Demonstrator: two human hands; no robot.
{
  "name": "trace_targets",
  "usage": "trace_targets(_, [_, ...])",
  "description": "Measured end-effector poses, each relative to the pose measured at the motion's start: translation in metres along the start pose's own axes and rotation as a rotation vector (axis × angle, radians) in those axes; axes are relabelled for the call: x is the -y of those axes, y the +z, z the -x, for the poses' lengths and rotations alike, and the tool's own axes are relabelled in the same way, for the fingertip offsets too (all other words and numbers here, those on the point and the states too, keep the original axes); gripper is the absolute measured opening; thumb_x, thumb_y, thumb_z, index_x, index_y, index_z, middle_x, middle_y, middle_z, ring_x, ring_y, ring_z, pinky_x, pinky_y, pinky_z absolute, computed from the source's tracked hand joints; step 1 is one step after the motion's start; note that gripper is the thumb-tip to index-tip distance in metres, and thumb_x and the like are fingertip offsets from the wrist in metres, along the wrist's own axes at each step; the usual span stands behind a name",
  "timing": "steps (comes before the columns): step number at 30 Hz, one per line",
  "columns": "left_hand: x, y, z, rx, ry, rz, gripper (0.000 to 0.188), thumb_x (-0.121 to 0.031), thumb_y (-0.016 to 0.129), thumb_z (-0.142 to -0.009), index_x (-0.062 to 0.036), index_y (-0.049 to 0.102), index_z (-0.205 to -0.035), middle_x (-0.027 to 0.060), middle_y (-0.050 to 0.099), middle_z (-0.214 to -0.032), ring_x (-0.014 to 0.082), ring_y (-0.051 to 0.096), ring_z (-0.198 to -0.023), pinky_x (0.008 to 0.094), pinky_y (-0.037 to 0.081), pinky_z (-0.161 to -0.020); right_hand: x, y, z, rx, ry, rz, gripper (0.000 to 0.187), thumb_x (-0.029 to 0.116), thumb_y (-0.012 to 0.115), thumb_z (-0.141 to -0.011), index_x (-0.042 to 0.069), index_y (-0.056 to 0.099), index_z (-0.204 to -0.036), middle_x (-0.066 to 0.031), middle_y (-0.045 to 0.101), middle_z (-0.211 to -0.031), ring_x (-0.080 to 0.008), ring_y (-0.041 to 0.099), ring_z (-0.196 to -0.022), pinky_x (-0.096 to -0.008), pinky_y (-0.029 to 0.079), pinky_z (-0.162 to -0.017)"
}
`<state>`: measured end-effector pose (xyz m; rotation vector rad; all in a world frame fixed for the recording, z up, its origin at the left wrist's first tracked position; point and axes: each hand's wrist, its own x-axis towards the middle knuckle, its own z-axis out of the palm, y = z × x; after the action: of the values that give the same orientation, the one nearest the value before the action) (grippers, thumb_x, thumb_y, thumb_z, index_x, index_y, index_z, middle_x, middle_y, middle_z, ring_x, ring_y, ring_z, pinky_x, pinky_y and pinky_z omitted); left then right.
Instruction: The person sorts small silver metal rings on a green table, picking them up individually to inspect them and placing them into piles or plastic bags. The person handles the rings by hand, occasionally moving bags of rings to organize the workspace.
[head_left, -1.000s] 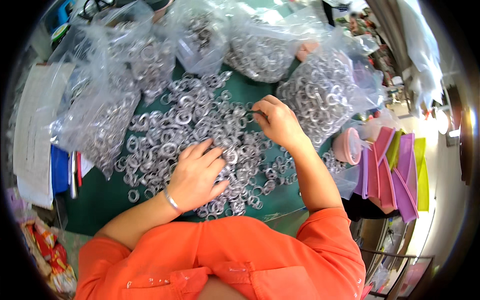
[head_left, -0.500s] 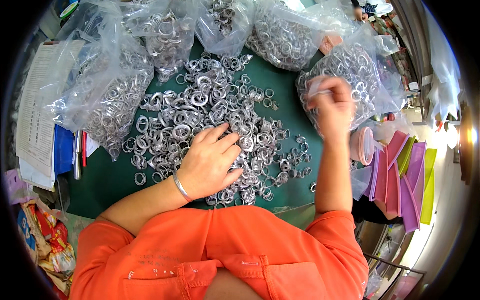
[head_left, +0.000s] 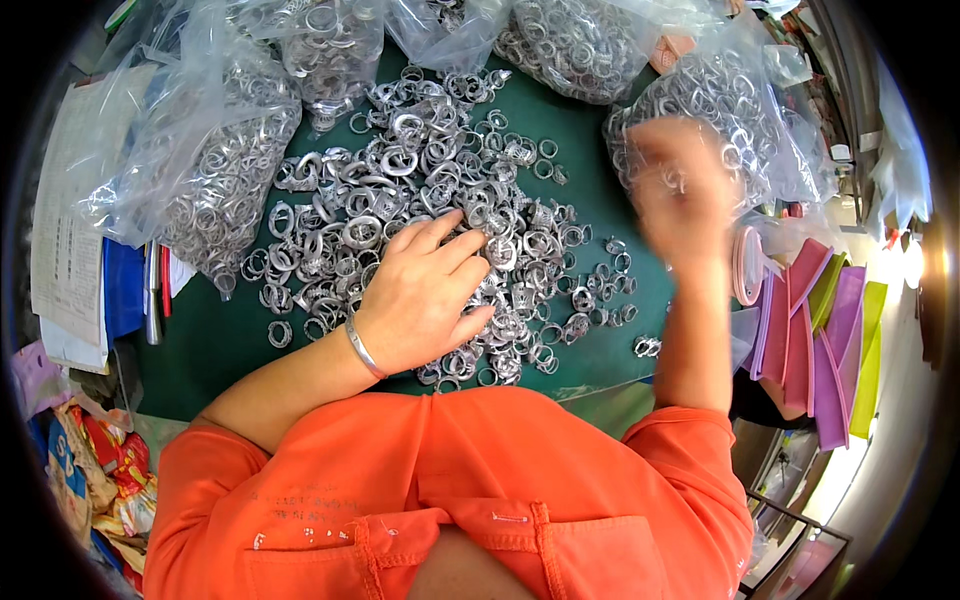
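Note:
A loose pile of silver-coloured metal rings (head_left: 400, 165) spreads over a dark green tabletop (head_left: 560, 205). My left hand (head_left: 422, 295), with a silver bangle (head_left: 362, 347) at its wrist, rests palm down on the near part of the pile, its fingers stretched and slightly apart. Off to the right, my right hand (head_left: 688, 195) is raised in front of a clear plastic bag (head_left: 715, 95) full of similar rings. Motion smears its fingers, so whether it holds anything cannot be made out. Below that forearm's left side lie a few small rings (head_left: 646, 346).
More clear bags of rings stand along the far side, including a big one (head_left: 230, 160) at left. Papers (head_left: 75, 200), a blue folder (head_left: 124, 285) and pens flank it. Pink, purple and green strips (head_left: 815, 330) and a pink lidded container (head_left: 746, 265) sit at right.
My right hand has shifted a little to the right and is more blurred. My left hand stays on the pile. The whole view has tilted slightly, so the far bags appear higher.

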<state>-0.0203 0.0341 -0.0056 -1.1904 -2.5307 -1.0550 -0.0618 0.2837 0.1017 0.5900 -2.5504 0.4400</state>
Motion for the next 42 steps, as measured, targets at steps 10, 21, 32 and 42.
trace_targets(10, [-0.002,-0.002,-0.004,0.033,0.0,0.032,0.035,-0.026,0.076,-0.069,-0.0059,0.062,-0.094,0.0116,0.057,-0.118,0.0357,0.05,-0.118,0.0468,0.039,-0.097,-0.009,0.045,0.059,0.515,0.533,-0.375,0.026,0.015,0.067,-0.085,-0.001,0.065,-0.105,-0.0135,0.068,-0.096,-0.0266,0.063,-0.089,-0.0346,0.049,-0.08])
trace_targets(21, [-0.003,0.0,-0.003,0.013,0.008,0.025,0.042,-0.026,0.075,-0.069,-0.007,0.059,-0.102,0.0123,0.056,-0.118,0.0358,0.05,-0.118,0.047,0.039,-0.096,0.011,0.033,0.066,0.161,0.821,-1.524,0.028,0.017,0.051,-0.098,-0.004,0.054,-0.117,-0.0178,0.066,-0.103,-0.0262,0.068,-0.09,-0.0325,0.056,-0.071])
trace_targets(32, [-0.001,-0.014,-0.003,-0.272,0.031,0.237,0.038,-0.002,0.078,-0.07,-0.0054,0.061,-0.103,0.0092,0.064,-0.093,0.0217,0.064,-0.073,0.0322,0.049,-0.069,0.092,0.064,0.086,0.053,0.767,-1.302,0.021,0.007,0.063,-0.091,-0.001,0.056,-0.109,-0.0076,0.065,-0.101,-0.0109,0.061,-0.087,-0.0253,0.051,-0.076])
trace_targets(42, [0.099,-0.145,-0.101,-0.488,-0.187,-0.406,0.04,-0.025,0.065,-0.089,0.0025,0.056,-0.117,0.0167,0.063,-0.107,0.0307,0.061,-0.097,0.0374,0.048,-0.086,0.073,0.088,0.1,-0.121,0.377,-0.297,0.026,0.012,0.068,-0.08,0.003,0.06,-0.103,-0.014,0.059,-0.115,-0.0328,0.053,-0.106,-0.0428,0.037,-0.094])
